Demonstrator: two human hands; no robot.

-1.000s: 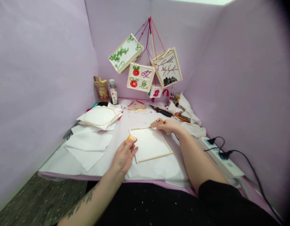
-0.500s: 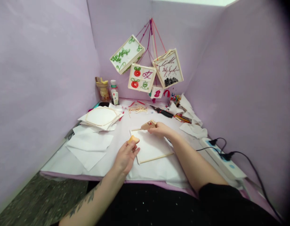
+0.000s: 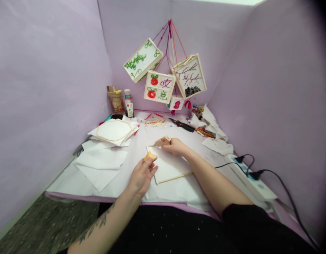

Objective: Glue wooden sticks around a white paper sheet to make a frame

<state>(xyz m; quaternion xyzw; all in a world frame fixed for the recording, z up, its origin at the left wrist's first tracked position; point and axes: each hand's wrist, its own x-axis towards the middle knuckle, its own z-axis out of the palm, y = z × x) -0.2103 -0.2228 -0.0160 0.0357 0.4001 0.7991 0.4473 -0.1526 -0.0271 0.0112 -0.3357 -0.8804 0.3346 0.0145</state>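
Observation:
My left hand [image 3: 142, 174] pinches a small yellow-orange piece [image 3: 151, 156] that looks like a sponge, over the left edge of a white paper sheet [image 3: 172, 162]. Thin wooden sticks [image 3: 176, 177] border the sheet along its near, left and far edges. Wrapped round a tan glue gun [image 3: 162, 141], my right hand [image 3: 176, 146] is at the sheet's far edge. The gun's nozzle points left, close to the far stick near the upper left corner. My right forearm crosses the sheet's right side and hides part of it.
A white power strip [image 3: 251, 180] with black cords lies at right; one cord runs to my right arm. White paper sheets [image 3: 99, 158] are stacked at left. Pliers [image 3: 182, 125] and loose sticks [image 3: 155, 122] lie behind. Decorated framed panels [image 3: 160, 87] hang from cords above.
My right hand has moved slightly left with the glue gun, along the far edge of the sheet. My left hand has stayed almost still with the yellow piece.

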